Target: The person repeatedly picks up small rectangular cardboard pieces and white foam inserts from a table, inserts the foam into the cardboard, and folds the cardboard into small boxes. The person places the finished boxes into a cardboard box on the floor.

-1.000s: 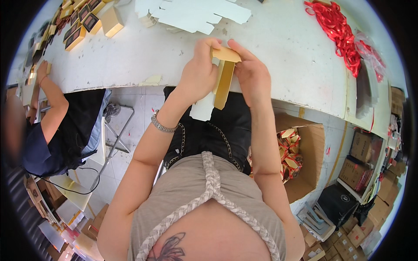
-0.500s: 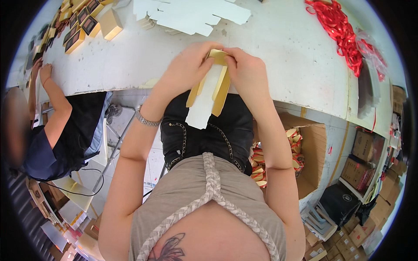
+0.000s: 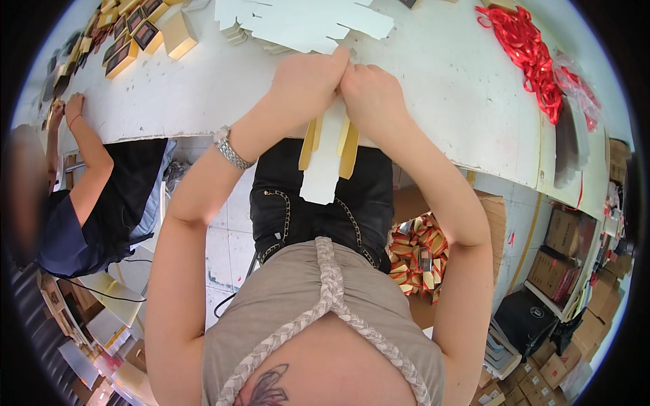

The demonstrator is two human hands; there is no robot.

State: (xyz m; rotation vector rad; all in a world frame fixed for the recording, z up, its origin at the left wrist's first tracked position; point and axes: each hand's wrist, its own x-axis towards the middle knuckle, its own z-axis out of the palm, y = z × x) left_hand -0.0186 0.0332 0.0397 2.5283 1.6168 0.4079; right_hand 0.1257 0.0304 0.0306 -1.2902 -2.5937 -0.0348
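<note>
A left hand (image 3: 308, 82) and a right hand (image 3: 372, 96) grip a partly folded white-and-gold carton (image 3: 323, 172), upper center. Red ribbon (image 3: 525, 57) lies heaped at upper right; gold boxes (image 3: 179, 37) stand at upper left, above a seated co-worker (image 3: 64, 227).

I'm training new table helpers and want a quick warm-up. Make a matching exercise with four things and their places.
Things
1. red ribbons
2. gold-and-white carton
3. flat white card pieces
4. silver wristband

Places
A. around the left wrist
B. on the table, straight beyond the hands
C. held by the left hand and right hand
D. heaped on the table's right side

Pairs: 1-D, 2-C, 3-B, 4-A
</note>
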